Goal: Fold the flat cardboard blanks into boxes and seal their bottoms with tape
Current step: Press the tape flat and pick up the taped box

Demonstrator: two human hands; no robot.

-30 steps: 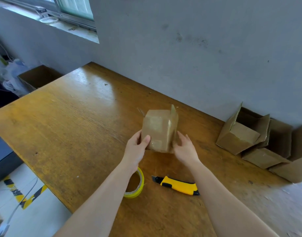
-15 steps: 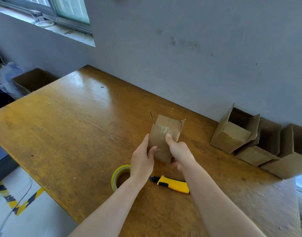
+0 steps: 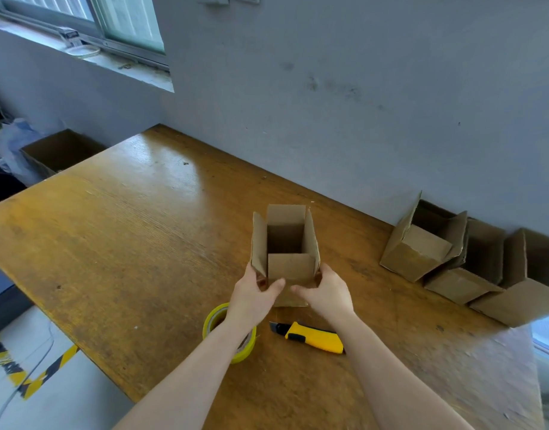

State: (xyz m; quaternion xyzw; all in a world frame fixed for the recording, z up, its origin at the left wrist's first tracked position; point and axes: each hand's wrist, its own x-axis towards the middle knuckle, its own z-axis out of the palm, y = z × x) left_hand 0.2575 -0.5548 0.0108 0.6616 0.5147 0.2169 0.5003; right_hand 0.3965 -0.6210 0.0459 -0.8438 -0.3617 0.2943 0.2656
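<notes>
Box turned open-end up — bottom now hidden.
Left grip and right grip clasp its lower sides; tape roll half-covered.

Single head-worn wide-angle view, looking forward and down. Close over the worn brown wooden table, facing the grey wall.

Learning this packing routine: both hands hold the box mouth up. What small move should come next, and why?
Probably carry the box to the right and set it beside the open boxes along the wall: left hand and right hand grip it fully formed, while tape roll and knife lie unheld.
</notes>
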